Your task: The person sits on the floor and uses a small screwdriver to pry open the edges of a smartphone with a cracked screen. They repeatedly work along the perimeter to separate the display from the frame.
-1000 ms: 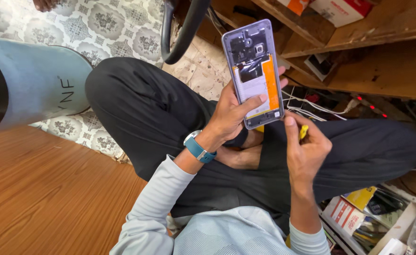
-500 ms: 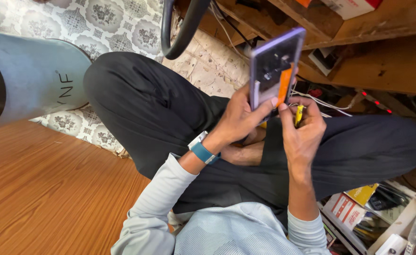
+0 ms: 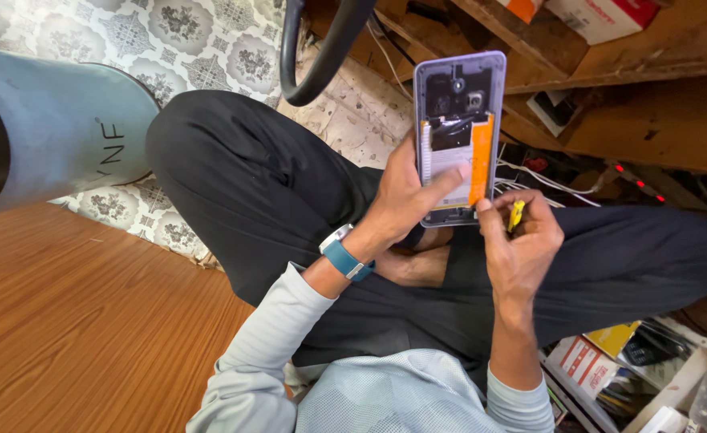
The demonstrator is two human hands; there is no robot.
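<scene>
My left hand (image 3: 405,204) holds an opened phone (image 3: 458,132) upright over my lap, back cover off, showing a black board and an orange-edged battery. Its thumb rests across the battery. My right hand (image 3: 522,244) sits just below the phone's lower right corner, fingers curled around a small yellow tool (image 3: 515,215), thumb touching the phone's bottom edge. A blue watch band (image 3: 345,258) is on my left wrist. I sit cross-legged in black trousers.
A blue-grey cylinder (image 3: 48,128) lies at the left by a wooden board (image 3: 72,329). A black curved bar (image 3: 321,48) hangs above my knee. Wooden shelves (image 3: 650,80) with boxes, cables and a power strip stand ahead; trays of packets (image 3: 610,369) sit at lower right.
The phone has turned from a tilted, edge-on angle back to facing me flat. My left thumb now lies on the battery, and my right hand stays under the phone's lower corner.
</scene>
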